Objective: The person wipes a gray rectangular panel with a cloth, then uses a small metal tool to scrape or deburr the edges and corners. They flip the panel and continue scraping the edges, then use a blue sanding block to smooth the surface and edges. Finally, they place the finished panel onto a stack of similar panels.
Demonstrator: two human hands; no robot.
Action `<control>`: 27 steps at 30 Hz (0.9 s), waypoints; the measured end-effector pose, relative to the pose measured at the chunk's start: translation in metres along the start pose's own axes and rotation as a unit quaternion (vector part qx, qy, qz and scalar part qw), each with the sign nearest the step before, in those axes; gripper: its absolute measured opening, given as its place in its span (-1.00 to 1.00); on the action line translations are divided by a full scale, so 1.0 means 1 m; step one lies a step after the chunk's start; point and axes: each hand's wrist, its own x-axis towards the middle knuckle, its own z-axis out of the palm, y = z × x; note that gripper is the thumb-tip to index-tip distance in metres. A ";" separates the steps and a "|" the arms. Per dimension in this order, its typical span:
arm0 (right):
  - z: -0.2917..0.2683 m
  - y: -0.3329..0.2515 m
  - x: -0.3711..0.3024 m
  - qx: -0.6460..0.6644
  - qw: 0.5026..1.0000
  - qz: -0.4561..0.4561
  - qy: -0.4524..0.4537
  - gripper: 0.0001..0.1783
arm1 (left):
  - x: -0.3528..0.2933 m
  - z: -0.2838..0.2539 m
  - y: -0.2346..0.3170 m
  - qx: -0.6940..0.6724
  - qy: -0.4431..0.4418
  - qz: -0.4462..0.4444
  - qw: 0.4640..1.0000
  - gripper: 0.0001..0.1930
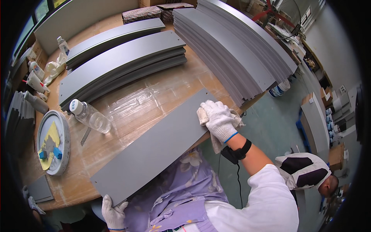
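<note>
- Around us, on the brown table (162, 87), two low stacks of grey boards (123, 63) lie beyond our work, and a taller stack (220, 46) rises at the right.
- A capped clear bottle (94, 119) stands just beyond the panel's far edge, the nearest upright thing to it; a thin metal strip (85, 136) lies beside it.
- At the left we have a round white lid (66, 135) bearing a yellow sheet (55, 133) and blue blocks (57, 153).
- Another person (303, 170) bends over at the far right, well apart from us.
- Our grey panel (148, 149) lies slantwise at the table's near edge, partly overhanging it; it is long, flat and evenly coloured, with a small hole near its far right corner.
- Our right hand (219, 120) is closed over a bunched beige cloth (215, 143), pressed at the panel's right end.
- Our left hand (113, 213) is at the near left corner, thumb and forefinger apart; we cannot tell whether it grips.
- We see knitted white gloves, soft creased cloth, smooth matt panel and glossy film on the tabletop.
</note>
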 end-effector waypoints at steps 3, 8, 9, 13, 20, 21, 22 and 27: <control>0.009 0.001 -0.011 0.005 0.999 -0.036 0.032 -0.40 | -0.001 0.002 -0.003 -0.002 0.010 -0.002 1.000 -0.69; -0.005 0.007 0.006 -0.014 1.000 0.010 -0.001 -0.44 | 0.000 0.000 -0.003 0.005 0.017 0.001 1.000 -0.68; -0.005 0.003 -0.005 0.002 0.999 -0.037 0.027 -0.45 | 0.000 0.003 -0.002 0.002 0.016 0.005 1.000 -0.69; -0.009 0.007 -0.003 0.006 0.998 -0.044 0.034 -0.48 | -0.001 0.004 -0.003 -0.001 0.022 0.002 1.000 -0.69; -0.017 0.004 0.000 -0.012 0.998 -0.051 -0.033 -0.57 | 0.000 0.000 -0.002 -0.018 0.008 0.003 1.000 -0.69; -0.023 0.008 0.001 -0.023 0.997 -0.060 -0.034 -0.57 | 0.001 -0.003 -0.002 -0.011 0.008 0.000 1.000 -0.69; -0.020 0.013 0.005 -0.012 0.998 -0.051 -0.030 -0.57 | 0.003 -0.007 -0.003 -0.004 0.009 -0.003 1.000 -0.69; -0.021 0.016 0.004 0.108 0.993 -0.053 -0.018 -0.59 | -0.001 0.000 -0.002 0.001 0.020 0.009 1.000 -0.69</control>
